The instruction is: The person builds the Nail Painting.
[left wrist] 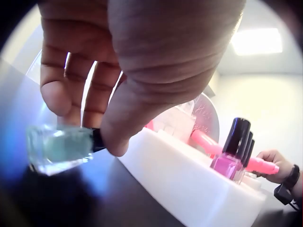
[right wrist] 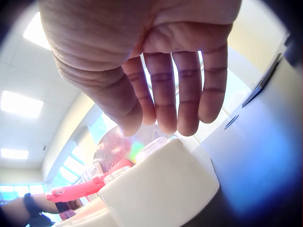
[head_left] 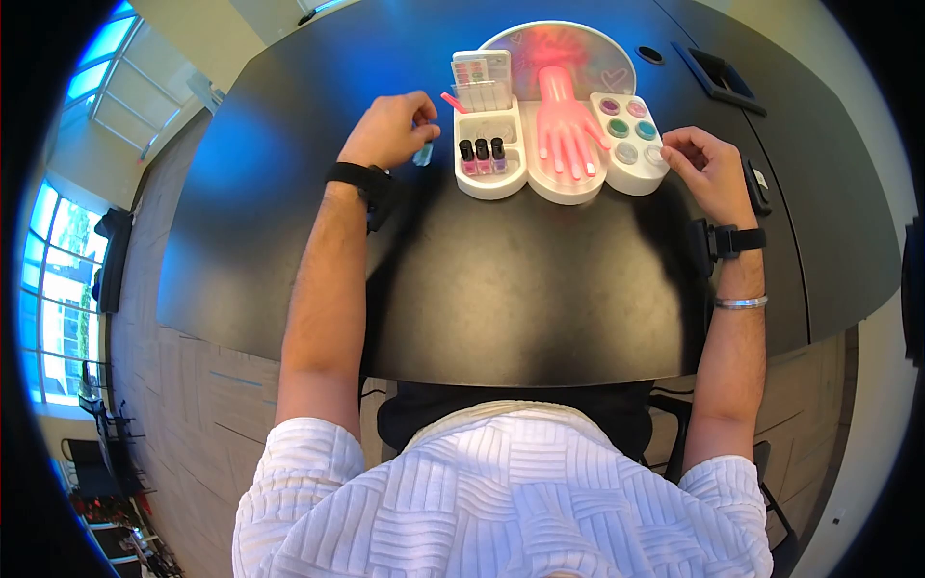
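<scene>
My left hand [head_left: 387, 130] pinches a small nail polish bottle [left wrist: 64, 147] by its black cap, between thumb and fingers. The bottle is clear glass with pale green polish, tilted on its side in the left wrist view, just left of a white manicure stand [head_left: 489, 189]. My right hand [head_left: 711, 169] has relaxed fingers and holds nothing. Its fingertips are right at the lower right glitter pot [head_left: 654, 155] on the stand's right section. In the stand's middle lies a pink model hand [head_left: 561, 120], fingers pointing towards me. Several dark-capped nail polish bottles [head_left: 483, 164] stand in the left section.
Behind the model hand rises a rounded, shiny backboard [head_left: 617, 72]. A clear-fronted card holder [head_left: 484, 82] and a pink stick [head_left: 453, 102] are at the stand's back left. The dark table [head_left: 540, 299] has a recessed box [head_left: 721, 79] at back right.
</scene>
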`<state>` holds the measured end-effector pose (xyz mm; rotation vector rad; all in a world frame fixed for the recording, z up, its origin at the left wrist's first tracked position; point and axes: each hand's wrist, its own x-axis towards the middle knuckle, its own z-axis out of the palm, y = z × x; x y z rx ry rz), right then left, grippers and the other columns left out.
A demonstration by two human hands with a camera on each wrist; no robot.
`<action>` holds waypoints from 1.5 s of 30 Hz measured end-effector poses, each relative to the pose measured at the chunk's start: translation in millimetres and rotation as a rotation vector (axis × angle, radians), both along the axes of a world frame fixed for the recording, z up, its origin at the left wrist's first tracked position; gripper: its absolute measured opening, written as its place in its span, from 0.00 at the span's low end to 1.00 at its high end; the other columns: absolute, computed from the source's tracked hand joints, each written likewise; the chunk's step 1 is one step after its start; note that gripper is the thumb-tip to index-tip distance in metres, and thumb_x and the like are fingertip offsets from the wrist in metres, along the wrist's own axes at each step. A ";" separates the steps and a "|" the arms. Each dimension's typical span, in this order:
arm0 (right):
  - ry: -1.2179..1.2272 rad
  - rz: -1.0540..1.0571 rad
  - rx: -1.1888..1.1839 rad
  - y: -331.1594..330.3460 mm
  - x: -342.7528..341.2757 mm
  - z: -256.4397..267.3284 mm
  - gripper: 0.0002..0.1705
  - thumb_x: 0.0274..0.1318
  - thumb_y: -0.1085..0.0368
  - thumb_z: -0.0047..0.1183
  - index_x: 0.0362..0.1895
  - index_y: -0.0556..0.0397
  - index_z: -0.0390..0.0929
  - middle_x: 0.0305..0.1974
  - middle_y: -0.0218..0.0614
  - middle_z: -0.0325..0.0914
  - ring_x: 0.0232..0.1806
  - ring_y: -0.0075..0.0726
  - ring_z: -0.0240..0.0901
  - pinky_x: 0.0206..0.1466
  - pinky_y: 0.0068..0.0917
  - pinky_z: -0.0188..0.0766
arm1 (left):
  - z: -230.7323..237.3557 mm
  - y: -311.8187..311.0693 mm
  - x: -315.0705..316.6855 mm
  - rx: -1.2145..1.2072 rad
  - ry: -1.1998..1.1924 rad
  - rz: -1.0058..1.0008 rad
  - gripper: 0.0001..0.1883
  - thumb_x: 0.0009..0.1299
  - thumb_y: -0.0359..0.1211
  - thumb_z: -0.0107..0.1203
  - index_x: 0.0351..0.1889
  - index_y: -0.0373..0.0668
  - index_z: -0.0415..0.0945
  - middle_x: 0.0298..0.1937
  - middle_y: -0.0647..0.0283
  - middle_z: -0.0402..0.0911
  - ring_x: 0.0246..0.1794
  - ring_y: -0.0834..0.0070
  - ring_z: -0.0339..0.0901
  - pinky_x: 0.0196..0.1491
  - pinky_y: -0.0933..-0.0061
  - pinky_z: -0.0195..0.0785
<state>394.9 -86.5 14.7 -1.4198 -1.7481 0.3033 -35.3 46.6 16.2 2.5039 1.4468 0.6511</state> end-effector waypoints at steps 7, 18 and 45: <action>-0.005 0.004 0.004 0.7 1.6 -0.8 0.11 0.68 0.66 0.67 0.48 0.61 0.88 0.38 0.35 0.90 0.39 0.24 0.85 0.47 0.26 0.81 | 36.6 -27.0 12.1 0.281 -0.233 -0.133 0.09 0.75 0.28 0.67 0.50 0.37 0.85 0.41 0.62 0.88 0.39 0.72 0.84 0.44 0.70 0.78; -0.002 0.011 0.001 1.0 1.9 -0.8 0.11 0.68 0.66 0.67 0.48 0.60 0.88 0.38 0.36 0.91 0.39 0.25 0.86 0.47 0.26 0.81 | 42.5 -50.9 42.9 0.336 -0.355 -0.494 0.08 0.74 0.20 0.60 0.48 0.36 0.86 0.51 0.61 0.87 0.48 0.70 0.88 0.55 0.71 0.82; 0.007 0.012 -0.006 1.0 2.9 -0.6 0.11 0.68 0.65 0.67 0.49 0.61 0.88 0.38 0.35 0.90 0.39 0.24 0.85 0.47 0.26 0.81 | 12.2 -57.4 66.9 0.313 -0.043 -0.514 0.13 0.66 0.21 0.64 0.49 0.42 0.85 0.46 0.57 0.89 0.51 0.53 0.86 0.55 0.56 0.80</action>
